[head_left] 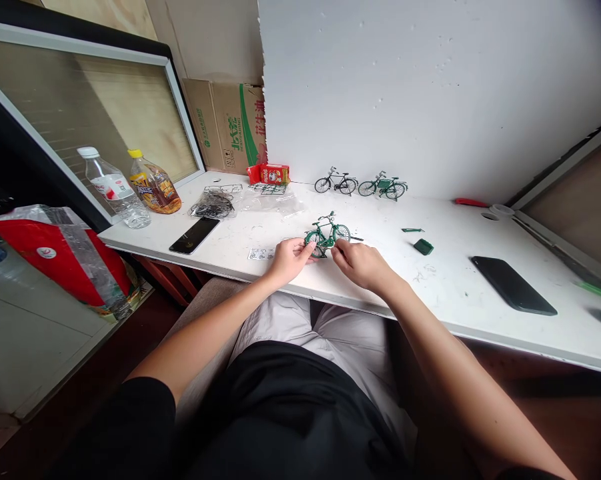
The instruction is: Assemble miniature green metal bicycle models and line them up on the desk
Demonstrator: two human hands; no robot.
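Observation:
Near the front edge of the white table, a small green model bicycle (pixel 325 233) stands upright between my hands. My left hand (pixel 291 260) pinches it at the wheel on the left, thumb on the near side. Close by its lower right side is my right hand (pixel 363 263), fingers curled together; whatever they hold, if anything, is hidden. A thin dark stick (pixel 356 239) shows just behind the right hand. Further right lie a thin green part (pixel 413 230) and a small green box-shaped piece (pixel 423 247). A printed sheet (pixel 261 254) lies left of the bicycle, partly behind my left hand.
Two finished-looking model bicycles, one black (pixel 335 182) and one green (pixel 383 186), stand by the back wall. Leftward are bagged black parts (pixel 213 203), a phone (pixel 195 235) and two bottles (pixel 153 183). A dark flat device (pixel 513 285) lies at right, with a red object (pixel 470 202) behind.

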